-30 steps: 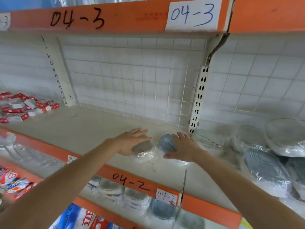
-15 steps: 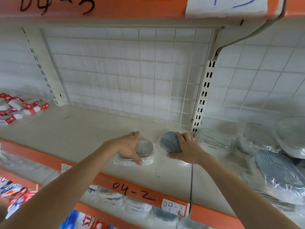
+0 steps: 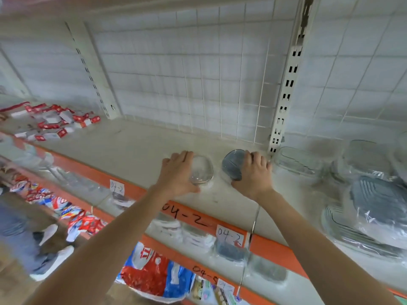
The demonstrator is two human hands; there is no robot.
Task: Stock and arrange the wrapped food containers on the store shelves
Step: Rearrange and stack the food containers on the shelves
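My palms cover the near sides of the two small wrapped containers I hold, and blur softens the wrap, so I cannot make out any lids. My left hand (image 3: 176, 175) curls round the clear container (image 3: 201, 170); my right hand (image 3: 253, 175) curls round the grey-topped container (image 3: 233, 164). They sit apart, side by side on the shelf (image 3: 132, 146) marked 04-2, near the slotted post (image 3: 286, 89). Right of it lies a heap of larger wrapped containers (image 3: 370, 194), cut off by the edge, too jumbled to count. Far left, red-and-white boxes (image 3: 52, 122) lie scattered.
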